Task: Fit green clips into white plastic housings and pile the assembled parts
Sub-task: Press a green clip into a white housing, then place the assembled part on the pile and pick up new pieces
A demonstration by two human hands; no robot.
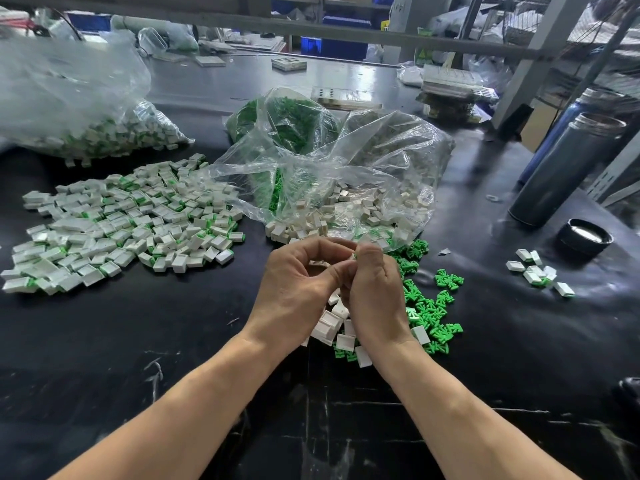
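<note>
No legible labels or writing anywhere. Left hand [298,285] and right hand [372,292] meet fingertip to fingertip above the black table [173,341], pinching one small white housing [354,255] with a bit of green showing; too hidden to tell its long axis or facing. Assembled pile [128,223] lies left, loose green clips [429,299] right, bag of housings [346,202] behind the hands.
</note>
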